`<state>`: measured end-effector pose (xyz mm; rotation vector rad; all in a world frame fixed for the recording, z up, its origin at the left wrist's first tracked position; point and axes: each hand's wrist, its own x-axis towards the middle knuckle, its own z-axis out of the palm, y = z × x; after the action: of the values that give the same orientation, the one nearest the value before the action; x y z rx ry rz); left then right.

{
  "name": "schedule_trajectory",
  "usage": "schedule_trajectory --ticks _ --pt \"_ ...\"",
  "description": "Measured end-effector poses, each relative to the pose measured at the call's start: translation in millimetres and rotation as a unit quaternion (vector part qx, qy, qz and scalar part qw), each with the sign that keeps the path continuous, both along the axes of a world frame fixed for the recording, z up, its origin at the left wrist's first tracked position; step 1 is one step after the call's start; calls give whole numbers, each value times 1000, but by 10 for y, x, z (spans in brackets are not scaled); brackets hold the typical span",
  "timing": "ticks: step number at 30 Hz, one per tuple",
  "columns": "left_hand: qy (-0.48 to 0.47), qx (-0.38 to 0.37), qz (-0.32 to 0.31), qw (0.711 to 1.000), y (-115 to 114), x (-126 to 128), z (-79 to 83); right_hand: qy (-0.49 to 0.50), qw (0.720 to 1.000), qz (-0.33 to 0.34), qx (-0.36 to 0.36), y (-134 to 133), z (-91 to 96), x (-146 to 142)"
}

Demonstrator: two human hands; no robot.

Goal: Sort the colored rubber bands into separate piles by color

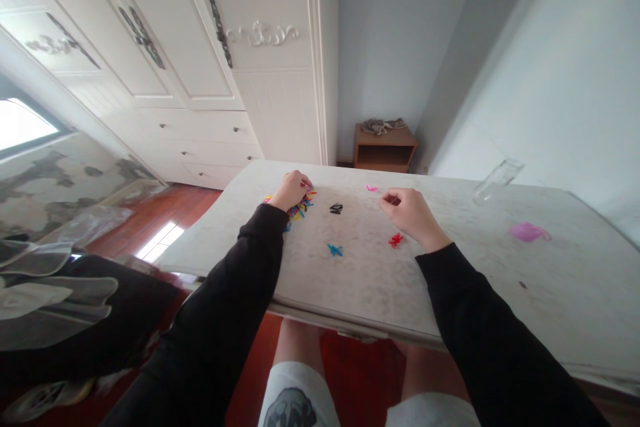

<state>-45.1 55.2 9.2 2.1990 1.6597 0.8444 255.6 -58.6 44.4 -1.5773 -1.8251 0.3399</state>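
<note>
My left hand (293, 191) rests over a mixed pile of small, thin coloured pieces (300, 209), its fingers curled together at the pile's far edge. What those fingers pinch, if anything, is too small to tell. Over the table's middle, my right hand (409, 215) is closed with thumb and fingertips together, and its contents cannot be made out. Just left of it lie a few pink pieces (371, 188); nearer me is a small red group (395, 240). Between my hands lie a black group (336, 209) and a blue group (335, 250).
All of this lies on a worn whitish table (360, 280). A clear glass vessel (497, 181) stands at the back right, with a pink pouch-like item (529, 232) nearer. A small dark scrap (523, 285) lies further right. Beyond are a white wardrobe (280, 100) and a brown cabinet (385, 143).
</note>
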Motion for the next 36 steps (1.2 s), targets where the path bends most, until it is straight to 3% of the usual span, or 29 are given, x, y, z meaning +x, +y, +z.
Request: schedule_trajectory --ticks 10,15,21,25,30,33,36 --pt "-145 -4 8 989 12 24 40 0 1000 6 -1 9 -6 6" --pt "-277 -70 -127 950 -137 221 135 16 998 54 15 -3 10 -33" --pt "-318 -163 -264 896 -358 476 172 36 984 172 30 -48 18 -175" --pt "-315 -207 -310 873 -468 580 190 54 983 169 46 -101 28 -276" --pt "-299 -226 -323 869 -580 674 241 54 986 131 85 -134 26 -335" --pt "-309 -246 -338 854 -594 693 240 21 978 148 146 -127 5 -331" --pt "-315 -257 -353 843 -591 691 232 -4 972 174 155 -114 -17 -322"
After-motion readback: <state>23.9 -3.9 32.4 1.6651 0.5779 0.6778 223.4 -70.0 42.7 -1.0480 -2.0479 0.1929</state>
